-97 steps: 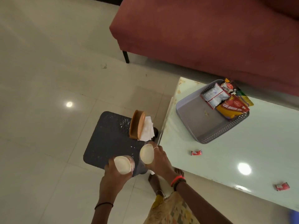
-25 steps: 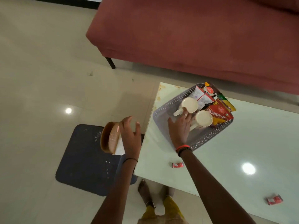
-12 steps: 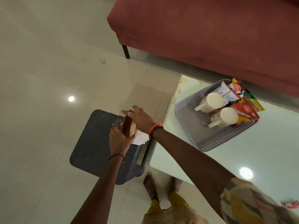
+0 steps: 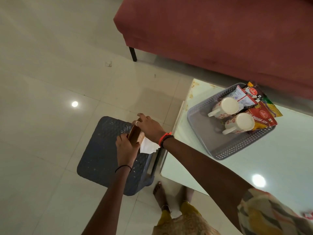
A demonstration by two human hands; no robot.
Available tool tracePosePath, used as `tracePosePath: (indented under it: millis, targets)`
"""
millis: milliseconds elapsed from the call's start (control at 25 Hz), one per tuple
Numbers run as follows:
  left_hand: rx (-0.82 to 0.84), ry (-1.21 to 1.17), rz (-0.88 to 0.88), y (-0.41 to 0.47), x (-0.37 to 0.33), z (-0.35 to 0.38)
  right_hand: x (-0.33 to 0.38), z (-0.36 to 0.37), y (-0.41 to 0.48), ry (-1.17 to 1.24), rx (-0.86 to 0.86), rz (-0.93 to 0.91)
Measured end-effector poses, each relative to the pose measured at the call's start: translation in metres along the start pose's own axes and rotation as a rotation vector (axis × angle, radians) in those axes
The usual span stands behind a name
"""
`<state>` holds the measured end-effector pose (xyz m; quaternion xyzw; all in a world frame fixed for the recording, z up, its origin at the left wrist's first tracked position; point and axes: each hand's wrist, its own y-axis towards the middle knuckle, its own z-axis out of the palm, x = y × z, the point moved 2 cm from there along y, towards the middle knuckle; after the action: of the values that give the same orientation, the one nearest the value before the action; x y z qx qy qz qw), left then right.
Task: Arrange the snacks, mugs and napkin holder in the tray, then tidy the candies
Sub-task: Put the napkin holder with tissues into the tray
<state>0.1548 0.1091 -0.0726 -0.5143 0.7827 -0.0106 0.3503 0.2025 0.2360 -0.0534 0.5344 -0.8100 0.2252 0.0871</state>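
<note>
A brown wooden napkin holder [image 4: 135,135] with white napkins [image 4: 147,146] stands on a dark plastic stool [image 4: 100,150]. My left hand [image 4: 126,147] grips its near end and my right hand [image 4: 149,127] grips its far end from above. On the white table [image 4: 271,167] to the right sits a grey perforated tray [image 4: 211,141]. Two white patterned mugs [image 4: 225,110] [image 4: 240,125] lie on their sides in it, next to several snack packets [image 4: 259,114] at its far right side. A red candy [image 4: 308,215] shows at the frame's right edge.
A dark red sofa [image 4: 220,31] stands behind the table, its black leg [image 4: 133,54] on the pale tiled floor. My bare feet [image 4: 160,194] are beside the stool and the table's near-left corner.
Both mugs went from the stool into the tray. My right hand left the tray and joined my left hand on the napkin holder, and both now grip it.
</note>
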Motion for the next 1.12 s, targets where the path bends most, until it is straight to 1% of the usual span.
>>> tracePosePath:
  millis: [160, 240, 360, 480, 600, 680, 760, 840, 960, 1120]
  targets:
    - [-0.016, 0.031, 0.083, -0.003, -0.010, -0.022, -0.004, -0.020, -0.011, 0.018, -0.088, 0.008]
    - [0.013, 0.029, 0.182, -0.002, -0.025, -0.031, -0.013, -0.031, -0.024, 0.082, -0.143, 0.052]
    - [0.160, 0.070, 0.365, 0.006, -0.057, -0.037, -0.040, -0.046, -0.055, 0.174, -0.234, 0.156]
    - [0.311, 0.141, 0.563, 0.014, -0.102, -0.031, -0.078, -0.058, -0.095, 0.217, -0.279, 0.280]
    - [0.402, 0.198, 0.762, 0.017, -0.155, -0.007, -0.114, -0.067, -0.135, 0.236, -0.352, 0.398]
    - [0.440, 0.252, 0.873, 0.017, -0.190, 0.015, -0.134, -0.069, -0.158, 0.243, -0.414, 0.474]
    - [0.485, 0.323, 0.963, 0.017, -0.218, 0.040, -0.152, -0.066, -0.175, 0.276, -0.432, 0.557]
    - [0.563, 0.383, 1.013, 0.014, -0.240, 0.071, -0.171, -0.058, -0.190, 0.307, -0.435, 0.639]
    - [0.688, 0.474, 1.026, 0.009, -0.253, 0.117, -0.190, -0.037, -0.207, 0.372, -0.422, 0.741]
    - [0.765, 0.573, 1.050, 0.007, -0.251, 0.161, -0.206, -0.004, -0.219, 0.493, -0.361, 0.826]
